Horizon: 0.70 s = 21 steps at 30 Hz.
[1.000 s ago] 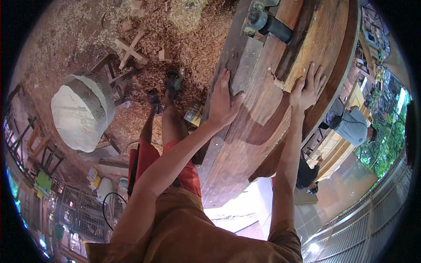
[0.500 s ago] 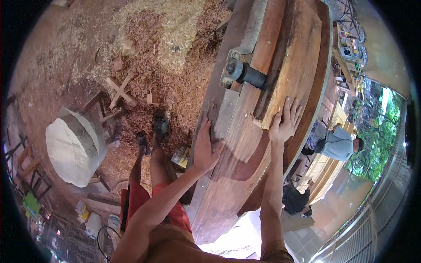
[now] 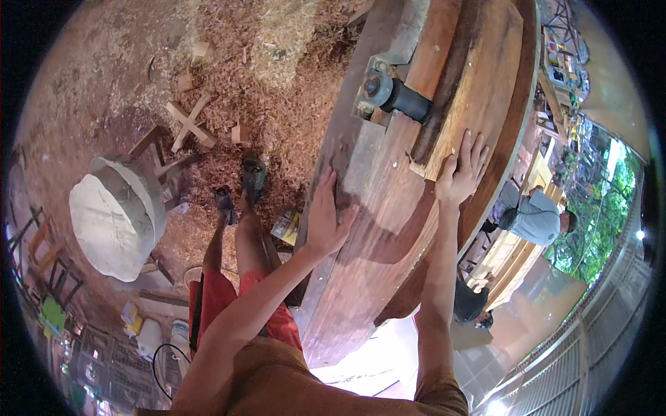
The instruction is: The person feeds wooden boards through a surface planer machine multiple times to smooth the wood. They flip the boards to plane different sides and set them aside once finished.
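between left hand (image 3: pixel 326 222) and right hand (image 3: pixel 460 173), wide brown boards (image 3: pixel 380 220), reddish, dark-streaked, one paler with a chipped end. both hands laid flat, unclenched. just ahead, dark roller (image 3: pixel 409 99) across wood, hiding a strip. leftward: shavings (image 3: pixel 291 104), wooden cross (image 3: pixel 189 125), pale block (image 3: pixel 111 225).

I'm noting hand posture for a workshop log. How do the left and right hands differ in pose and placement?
The left hand has its fingers close together with the thumb out, while the right hand has its fingers fanned apart.
The left hand lies near the left edge of the wooden surface; the right hand lies over the near end of the orange-brown board.
Both are bare, backs toward the camera.
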{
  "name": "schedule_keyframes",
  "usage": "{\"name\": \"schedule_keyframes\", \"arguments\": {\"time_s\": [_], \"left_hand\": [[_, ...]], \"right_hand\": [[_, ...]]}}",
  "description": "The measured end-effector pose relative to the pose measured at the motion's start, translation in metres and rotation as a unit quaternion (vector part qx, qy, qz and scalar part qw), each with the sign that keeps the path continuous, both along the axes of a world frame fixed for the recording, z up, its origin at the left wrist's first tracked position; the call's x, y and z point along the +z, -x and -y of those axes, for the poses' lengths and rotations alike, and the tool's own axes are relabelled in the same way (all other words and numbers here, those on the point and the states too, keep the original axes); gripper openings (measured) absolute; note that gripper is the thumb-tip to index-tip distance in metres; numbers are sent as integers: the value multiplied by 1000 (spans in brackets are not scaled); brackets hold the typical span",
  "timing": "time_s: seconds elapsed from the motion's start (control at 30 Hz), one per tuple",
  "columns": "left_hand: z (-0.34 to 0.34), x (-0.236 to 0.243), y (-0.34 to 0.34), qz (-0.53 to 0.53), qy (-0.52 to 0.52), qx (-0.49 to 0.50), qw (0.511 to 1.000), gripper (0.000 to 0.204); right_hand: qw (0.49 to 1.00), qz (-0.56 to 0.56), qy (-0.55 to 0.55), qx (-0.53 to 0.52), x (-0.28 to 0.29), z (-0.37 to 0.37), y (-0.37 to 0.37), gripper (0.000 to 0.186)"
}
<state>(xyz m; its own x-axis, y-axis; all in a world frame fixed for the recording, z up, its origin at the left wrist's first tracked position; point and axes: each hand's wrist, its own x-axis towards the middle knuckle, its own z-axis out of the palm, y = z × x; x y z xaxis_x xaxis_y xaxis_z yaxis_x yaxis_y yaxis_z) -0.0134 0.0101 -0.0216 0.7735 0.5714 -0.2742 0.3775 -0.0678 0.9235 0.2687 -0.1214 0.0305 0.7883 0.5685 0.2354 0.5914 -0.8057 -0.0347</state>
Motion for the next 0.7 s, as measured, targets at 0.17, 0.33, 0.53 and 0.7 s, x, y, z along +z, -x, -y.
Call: {"name": "schedule_keyframes", "arguments": {"time_s": [0.17, 0.33, 0.53, 0.7], "left_hand": [[-4, 5, -1, -5, 5, -8, 1000, 82], [-1, 2, 1, 3, 6, -21, 1000, 83], [0, -4, -2, -8, -7, -19, 1000, 85], [1, -4, 1, -4, 1, -17, 1000, 85]], "right_hand": [[999, -2, -37, -1, -3, -4, -6, 59], [999, -1, -37, 0, -7, -3, -16, 59], [999, -8, -34, -7, -4, -10, -23, 58], [999, -11, -33, -17, -3, -15, -27, 59]]}}
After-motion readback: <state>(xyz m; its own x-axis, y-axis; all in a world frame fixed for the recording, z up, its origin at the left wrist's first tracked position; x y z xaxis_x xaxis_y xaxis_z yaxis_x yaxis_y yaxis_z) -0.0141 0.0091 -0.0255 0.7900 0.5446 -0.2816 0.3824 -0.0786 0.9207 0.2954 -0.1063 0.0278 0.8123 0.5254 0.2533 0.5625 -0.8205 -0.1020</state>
